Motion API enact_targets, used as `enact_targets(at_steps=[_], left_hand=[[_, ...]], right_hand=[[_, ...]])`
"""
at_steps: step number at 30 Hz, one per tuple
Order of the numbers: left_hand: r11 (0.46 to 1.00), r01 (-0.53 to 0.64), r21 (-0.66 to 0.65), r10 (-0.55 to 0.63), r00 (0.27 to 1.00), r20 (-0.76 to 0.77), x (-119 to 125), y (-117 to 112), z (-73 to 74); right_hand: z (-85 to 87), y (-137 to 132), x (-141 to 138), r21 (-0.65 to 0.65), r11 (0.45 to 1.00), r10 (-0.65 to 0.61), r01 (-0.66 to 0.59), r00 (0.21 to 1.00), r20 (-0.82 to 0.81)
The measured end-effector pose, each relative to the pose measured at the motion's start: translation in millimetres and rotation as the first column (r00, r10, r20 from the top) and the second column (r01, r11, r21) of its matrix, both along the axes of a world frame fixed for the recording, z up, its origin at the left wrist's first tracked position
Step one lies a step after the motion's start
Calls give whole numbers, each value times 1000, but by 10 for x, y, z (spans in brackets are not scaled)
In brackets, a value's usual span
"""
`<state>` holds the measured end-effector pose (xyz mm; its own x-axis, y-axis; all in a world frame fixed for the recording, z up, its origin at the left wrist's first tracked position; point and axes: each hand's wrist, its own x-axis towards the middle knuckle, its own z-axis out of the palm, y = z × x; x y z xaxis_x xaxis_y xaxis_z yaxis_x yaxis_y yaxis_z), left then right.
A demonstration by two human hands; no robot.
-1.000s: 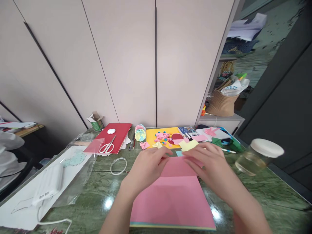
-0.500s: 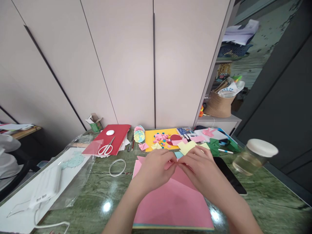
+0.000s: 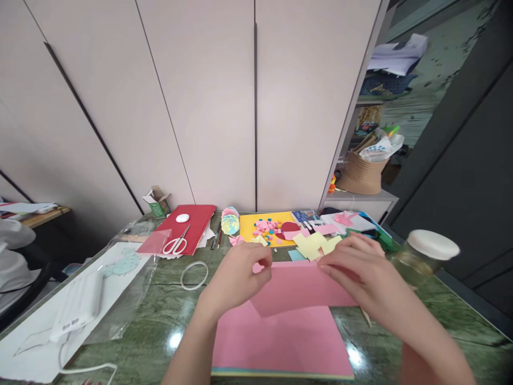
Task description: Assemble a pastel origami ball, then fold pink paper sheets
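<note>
My left hand (image 3: pixel 236 275) pinches the upper left corner of a folded pink paper sheet (image 3: pixel 298 289), fingers closed on it. On the sheet's right edge my right hand (image 3: pixel 358 270) grips it with curled fingers. I hold the sheet a little above a stack of coloured paper (image 3: pixel 280 342) with a pink sheet on top, which lies on the green marble table (image 3: pixel 168 315).
A glass jar (image 3: pixel 420 256) with a white lid stands at the right. Behind my hands lie yellow paper scraps (image 3: pixel 312 245) and a yellow sheet (image 3: pixel 262 227) with small coloured bits. Scissors (image 3: pixel 176 243) rest on a red folder, a white ring (image 3: pixel 194 275) nearby. A white power bank (image 3: pixel 78 310) sits left.
The pink sheet's far part was folded over toward me, and both hands then raised it off the stack, moving apart to its two ends. The dark tablet at right is hidden behind my right hand.
</note>
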<state>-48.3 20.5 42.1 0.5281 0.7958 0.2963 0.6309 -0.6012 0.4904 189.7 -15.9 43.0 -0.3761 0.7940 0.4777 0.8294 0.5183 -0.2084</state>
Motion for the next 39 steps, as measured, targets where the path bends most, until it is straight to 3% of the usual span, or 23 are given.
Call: enact_targets(at_steps=[4,6,10,12,14,18,22,33,39], left_hand=[[999,-35,3,36,999,-31,-191,73,14],[991,-125,36,128,989,-68,-309,135,1],[897,-409,170,425,903,-71,-461,215,-18],[863,-457,215,469,883,-7,-416,178,-15],[885,-399,239,397,916,60,-275,88,-15],[966,-153,210,127,983,134,132,-106,-72],[981,-83,177,68,994,87,355,-140,-157],[983,-2,182,-7,999,46,317,-105,-162],[991,5,134,-19,994,104,230,-135,-64]], right_hand=[[4,-30,265,31,998,-44,45,998,-41],[-5,-49,402,66,993,-95,100,993,-77],[-23,-56,526,114,966,-221,231,971,-94],[-30,-33,448,114,970,-209,215,976,-62],[-40,4,285,106,982,-152,154,988,-20],[-69,52,-106,8,1000,-12,12,999,33],[-89,34,-315,-43,999,23,-22,999,22],[-82,9,-286,-55,998,11,-11,1000,1],[-21,-13,-178,-40,998,55,-56,998,-5]])
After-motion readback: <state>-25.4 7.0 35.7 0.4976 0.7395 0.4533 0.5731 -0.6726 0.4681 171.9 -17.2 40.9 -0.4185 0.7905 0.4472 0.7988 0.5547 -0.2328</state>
